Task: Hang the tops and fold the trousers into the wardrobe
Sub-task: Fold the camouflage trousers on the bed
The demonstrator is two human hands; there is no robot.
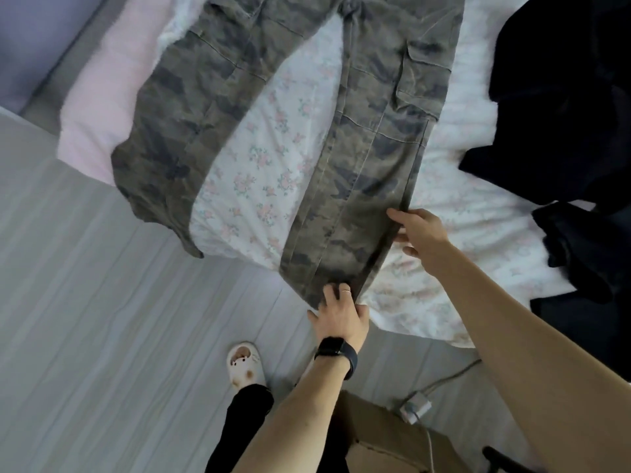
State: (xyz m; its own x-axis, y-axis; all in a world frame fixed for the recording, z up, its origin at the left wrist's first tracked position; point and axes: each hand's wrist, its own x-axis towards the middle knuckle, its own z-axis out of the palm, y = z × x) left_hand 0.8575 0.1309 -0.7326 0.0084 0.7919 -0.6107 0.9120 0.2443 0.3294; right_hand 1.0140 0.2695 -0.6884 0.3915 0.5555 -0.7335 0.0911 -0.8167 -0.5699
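Floral-sheeted bed (269,172), grey plank floor (102,319)

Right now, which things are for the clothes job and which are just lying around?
For the job: camouflage trousers, held by left hand and right hand; dark clothes on the bed.
Just lying about: charger and cardboard box on the floor.

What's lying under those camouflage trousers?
A floral bedsheet shows between the legs of the camouflage trousers; whatever lies directly beneath the fabric is covered.
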